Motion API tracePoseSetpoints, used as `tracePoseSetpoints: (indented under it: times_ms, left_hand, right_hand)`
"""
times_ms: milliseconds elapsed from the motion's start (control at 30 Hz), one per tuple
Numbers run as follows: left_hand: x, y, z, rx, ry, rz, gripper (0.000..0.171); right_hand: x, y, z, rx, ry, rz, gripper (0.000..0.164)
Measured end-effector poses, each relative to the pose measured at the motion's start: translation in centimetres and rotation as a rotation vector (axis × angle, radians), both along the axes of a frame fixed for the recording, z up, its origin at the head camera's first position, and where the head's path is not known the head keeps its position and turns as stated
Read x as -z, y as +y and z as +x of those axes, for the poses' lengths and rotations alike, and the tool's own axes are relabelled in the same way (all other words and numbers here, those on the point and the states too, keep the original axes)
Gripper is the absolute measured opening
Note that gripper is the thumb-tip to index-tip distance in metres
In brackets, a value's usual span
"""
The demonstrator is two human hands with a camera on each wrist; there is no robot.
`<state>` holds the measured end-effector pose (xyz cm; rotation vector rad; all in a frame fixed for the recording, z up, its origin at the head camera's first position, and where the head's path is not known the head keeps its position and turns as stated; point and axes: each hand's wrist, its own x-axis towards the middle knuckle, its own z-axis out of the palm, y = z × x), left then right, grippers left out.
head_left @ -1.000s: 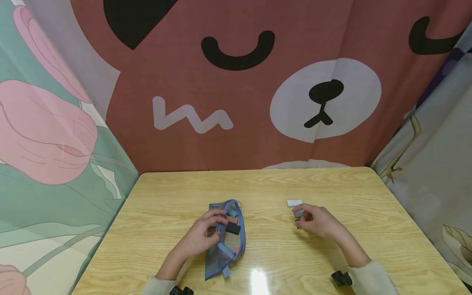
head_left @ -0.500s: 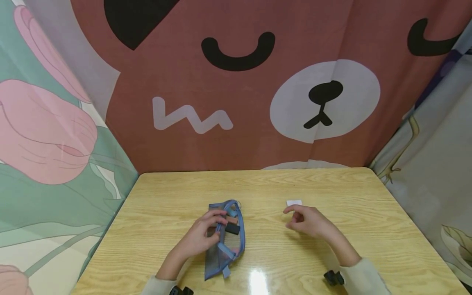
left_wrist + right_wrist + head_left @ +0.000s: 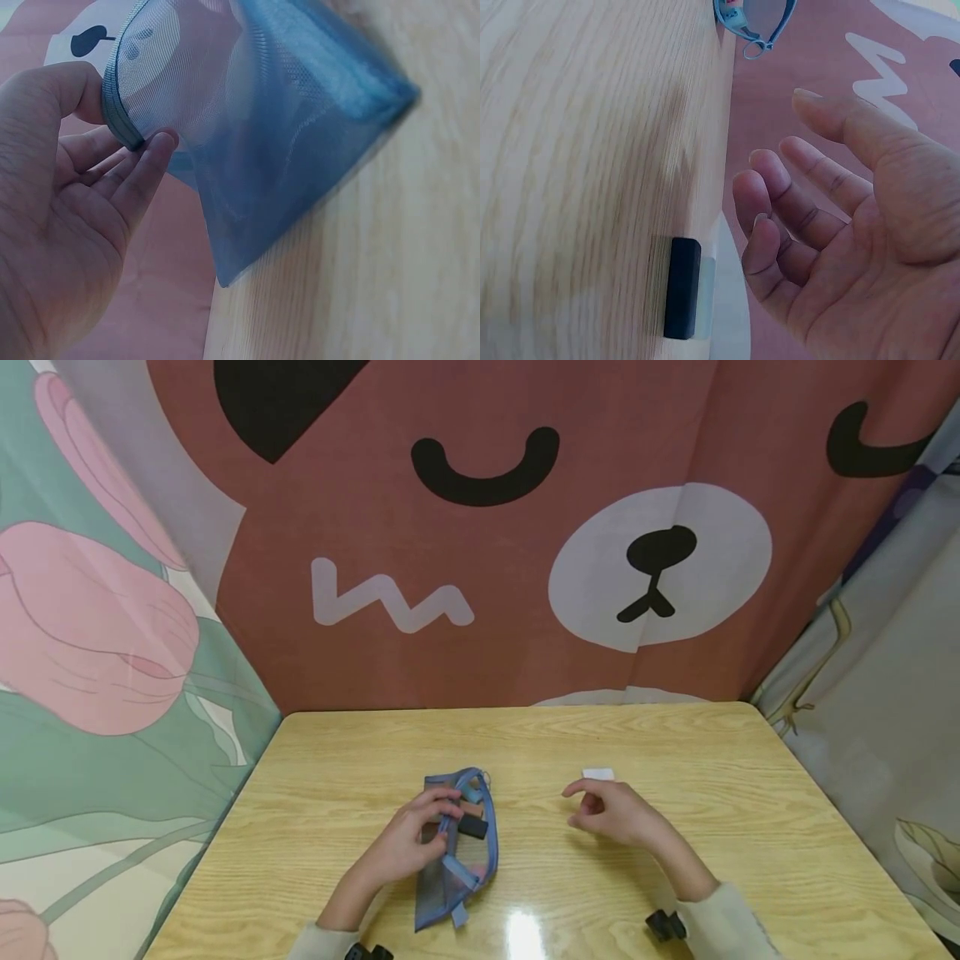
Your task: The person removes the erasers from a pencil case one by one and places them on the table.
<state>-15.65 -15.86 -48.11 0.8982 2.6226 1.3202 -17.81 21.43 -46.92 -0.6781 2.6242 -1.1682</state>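
A blue mesh zip pouch lies on the table with its mouth spread. My left hand pinches the pouch's zipped rim between thumb and fingers, plain in the left wrist view. Inside the pouch show a black block, a brown block and something blue. My right hand hovers over the table to the right of the pouch, fingers loosely bent and holding nothing. Just past it lies a small white block. In the right wrist view a black rounded block lies on the table, a pale one behind it.
The wooden table reaches back to a curtain printed with a bear face. Other patterned curtains hang at the left and right sides.
My right hand has moved left, away from the small blocks and towards the pouch, with its fingers empty. The left hand keeps its hold on the pouch rim.
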Motion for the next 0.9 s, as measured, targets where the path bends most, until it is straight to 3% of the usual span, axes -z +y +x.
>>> tracePoseSetpoints:
  times_ms: [433,900]
  left_hand:
    - [-0.2,0.1,0.0,-0.003,0.000,-0.001,0.031]
    - [0.0,0.1,0.0,-0.007,0.012,-0.006,0.031]
  right_hand:
    - [0.1,-1.4,-0.1,-0.031,0.037,0.009,0.036]
    - [-0.1,-2.8,-0.3,-0.022,-0.011,0.029,0.036]
